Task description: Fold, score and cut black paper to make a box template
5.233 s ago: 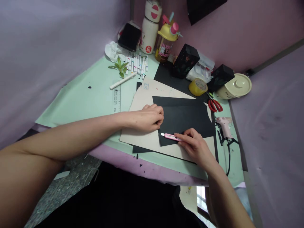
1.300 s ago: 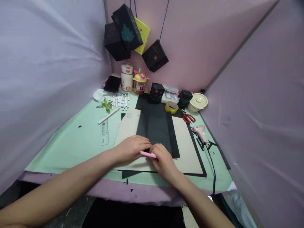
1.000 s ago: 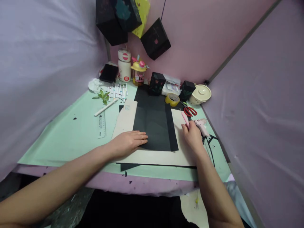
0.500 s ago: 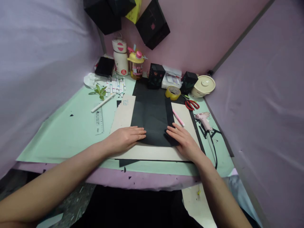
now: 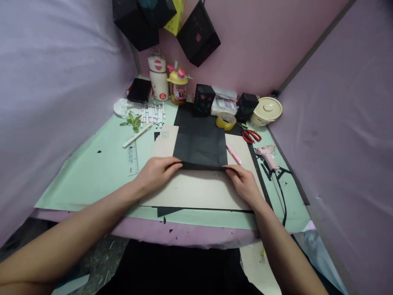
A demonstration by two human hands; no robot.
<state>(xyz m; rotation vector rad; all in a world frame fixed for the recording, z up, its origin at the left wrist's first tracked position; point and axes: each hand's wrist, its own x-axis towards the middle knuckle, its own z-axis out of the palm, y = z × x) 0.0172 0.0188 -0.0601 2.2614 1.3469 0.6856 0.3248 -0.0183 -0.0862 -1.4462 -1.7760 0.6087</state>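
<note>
A sheet of black paper [image 5: 199, 143] lies over a pale board [image 5: 196, 190] in front of me, its near edge bent and lifted slightly. My left hand [image 5: 158, 172] pinches the near left corner between thumb and fingers. At the near right corner, my right hand [image 5: 242, 180] grips the same sheet in a like pinch. A pink pen [image 5: 233, 154] lies on the board just right of the paper. Left of the board is a clear ruler [image 5: 133, 159].
Yellow tape [image 5: 226, 121], red-handled scissors [image 5: 251, 135] and a pink glue gun [image 5: 268, 157] with a cord lie at the right. White markers [image 5: 153, 114], a white rod [image 5: 137, 136] and green leaves [image 5: 132, 121] are at the left. Bottles [image 5: 159, 80] and black boxes [image 5: 203, 99] stand behind.
My hands have gone from lying flat on the black paper to pinching its near corners. The near edge has come up and back, baring more of the board.
</note>
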